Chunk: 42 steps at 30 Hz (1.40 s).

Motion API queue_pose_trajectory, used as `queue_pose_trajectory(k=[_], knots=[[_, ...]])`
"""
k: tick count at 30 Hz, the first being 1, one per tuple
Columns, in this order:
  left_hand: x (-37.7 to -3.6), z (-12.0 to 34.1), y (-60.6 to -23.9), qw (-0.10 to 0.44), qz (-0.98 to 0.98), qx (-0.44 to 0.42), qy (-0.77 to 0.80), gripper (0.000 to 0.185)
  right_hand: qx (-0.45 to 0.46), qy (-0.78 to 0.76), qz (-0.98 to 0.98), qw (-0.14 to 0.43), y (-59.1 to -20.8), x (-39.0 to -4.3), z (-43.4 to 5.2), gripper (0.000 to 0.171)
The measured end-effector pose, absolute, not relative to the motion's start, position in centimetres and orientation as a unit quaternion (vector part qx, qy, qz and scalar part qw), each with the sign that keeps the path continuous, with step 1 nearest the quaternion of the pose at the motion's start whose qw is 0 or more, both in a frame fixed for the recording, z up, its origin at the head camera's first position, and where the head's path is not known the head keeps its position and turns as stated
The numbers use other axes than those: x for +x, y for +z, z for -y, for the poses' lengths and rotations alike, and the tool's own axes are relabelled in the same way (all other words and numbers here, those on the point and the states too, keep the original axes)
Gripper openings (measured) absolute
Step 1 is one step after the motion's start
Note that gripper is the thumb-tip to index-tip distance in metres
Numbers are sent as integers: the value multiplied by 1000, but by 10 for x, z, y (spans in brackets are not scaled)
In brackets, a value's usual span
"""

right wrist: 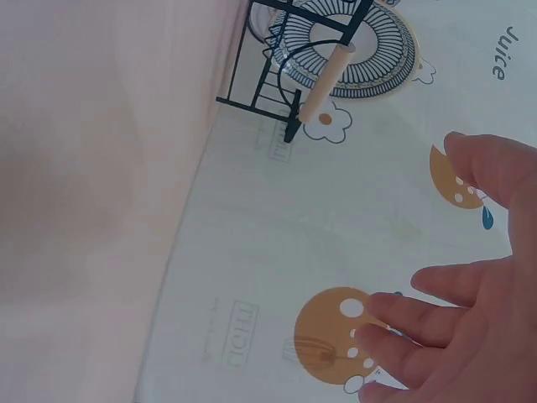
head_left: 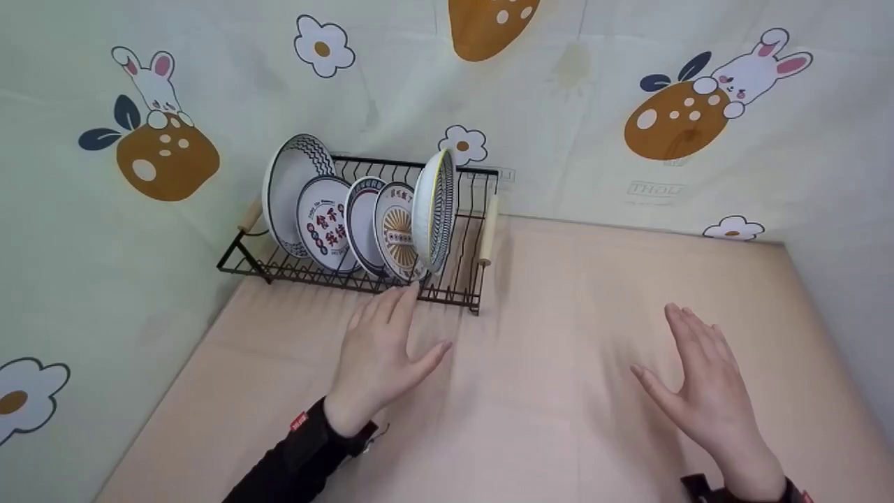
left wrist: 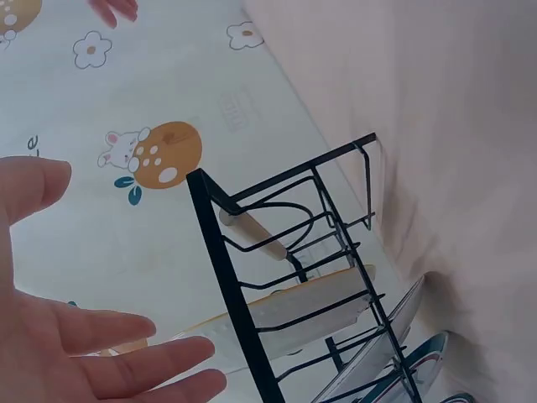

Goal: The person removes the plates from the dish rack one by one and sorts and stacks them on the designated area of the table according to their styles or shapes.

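Observation:
A black wire dish rack [head_left: 461, 302] with wooden handles stands at the back left, holding several plates and bowls on edge. At its left end leans a large white bowl [head_left: 283, 188] with a wavy black rim. Beside it are a plate with red characters [head_left: 325, 223], a dark-rimmed dish [head_left: 363, 223] and a plate with a tan fan pattern [head_left: 399, 234]. A yellow-rimmed bowl [head_left: 424, 209] is rightmost. My left hand [head_left: 380, 356], fingers extended and thumb apart, is just in front of the rack and holds nothing. Off to the right, my right hand [head_left: 709, 391] is empty, fingers extended.
The rack stands on a pale pink tabletop [head_left: 545, 335]. Behind and to the left, a light cloth wall [head_left: 559, 140] printed with rabbits, oranges and flowers borders the table. A plain pale wall [head_left: 838, 279] rises on the right.

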<state>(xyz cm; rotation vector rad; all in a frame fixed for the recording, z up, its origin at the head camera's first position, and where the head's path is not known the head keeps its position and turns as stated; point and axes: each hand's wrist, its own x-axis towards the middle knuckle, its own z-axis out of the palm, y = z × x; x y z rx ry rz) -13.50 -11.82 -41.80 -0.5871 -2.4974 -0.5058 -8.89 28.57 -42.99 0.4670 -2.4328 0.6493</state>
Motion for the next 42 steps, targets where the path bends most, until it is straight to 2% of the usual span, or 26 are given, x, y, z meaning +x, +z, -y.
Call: queue_pose_trajectory(k=[9,25,42], knots=[[-155,121,-413,290,913,-202,-204,89,171,273,898,299,-430,-97,-280,78],[-190,120,-414,261,918,-161,-250,90,147,283,909,268,-439,-112,-274,75],[-222,105,-410,230,912,-128,-315,95,145,290,910,258,-447,-128,-267,75]])
